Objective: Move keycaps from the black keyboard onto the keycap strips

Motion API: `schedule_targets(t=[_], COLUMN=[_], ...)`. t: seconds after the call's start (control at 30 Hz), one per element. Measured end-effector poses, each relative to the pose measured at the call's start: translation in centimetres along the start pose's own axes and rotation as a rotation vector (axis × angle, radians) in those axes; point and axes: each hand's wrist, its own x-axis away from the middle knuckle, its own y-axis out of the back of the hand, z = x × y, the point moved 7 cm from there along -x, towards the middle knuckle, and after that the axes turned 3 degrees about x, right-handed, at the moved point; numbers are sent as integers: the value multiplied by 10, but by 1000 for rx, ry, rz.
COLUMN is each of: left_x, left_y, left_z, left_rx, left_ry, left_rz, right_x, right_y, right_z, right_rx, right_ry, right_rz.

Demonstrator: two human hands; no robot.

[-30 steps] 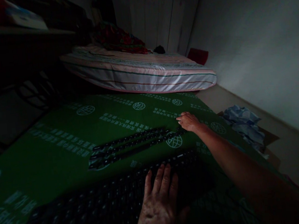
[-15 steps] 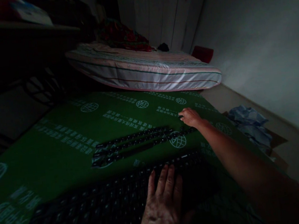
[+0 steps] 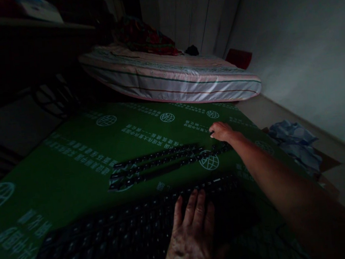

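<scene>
A black computer keyboard [image 3: 109, 237] lies along the near edge of the green board [image 3: 80, 154]. Fingers outstretched, my left hand [image 3: 191, 233] rests on it, near its right part, where the keys look stripped away. Farther off, rows of loose black keycaps [image 3: 154, 164] are lined up on the board. Just beyond the right end of these rows, my right hand [image 3: 221, 132] pinches a small black keycap [image 3: 211, 132] between thumb and finger. The dim light hides the keycap's marking.
Beyond the board stands a striped mattress [image 3: 171, 85] with a red patterned cloth [image 3: 148, 38] on it. Crumpled bluish plastic [image 3: 293, 138] lies on the floor at right. A dark desk [image 3: 30, 45] and a round-backed chair [image 3: 51, 96] are at left.
The view has shifted slightly, so everything sits a little farther right and higher. My right hand still pinches the keycap, and my left hand stays on the keyboard.
</scene>
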Motion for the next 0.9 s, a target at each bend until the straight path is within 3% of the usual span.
schedule_targets(t=[0.1,0.2,0.3,0.5,0.67,0.77,0.9], left_x=[-2,-4,-4,-7,-12,-13,-15], left_y=[7,6,7,9,14,14,15], left_z=[0,0,1,-2,-2,-2,-2], left_rx=[-3,-13,-1,16,37,84,151], left_ry=[-6,-20,-2,21,39,58,82], left_rz=[11,105,80,73,119,159,175], right_x=[-1,-2,-2,18,94,158,206], right_y=[-1,-2,-1,19,37,38,18], right_z=[-3,-4,-3,13,47,68,72], right_rx=[-6,-10,-15,-67,-134,-249,-286], right_ry=[-12,5,45,243,506,727,726], right_rz=[8,-2,-22,-99,-161,-293,-357])
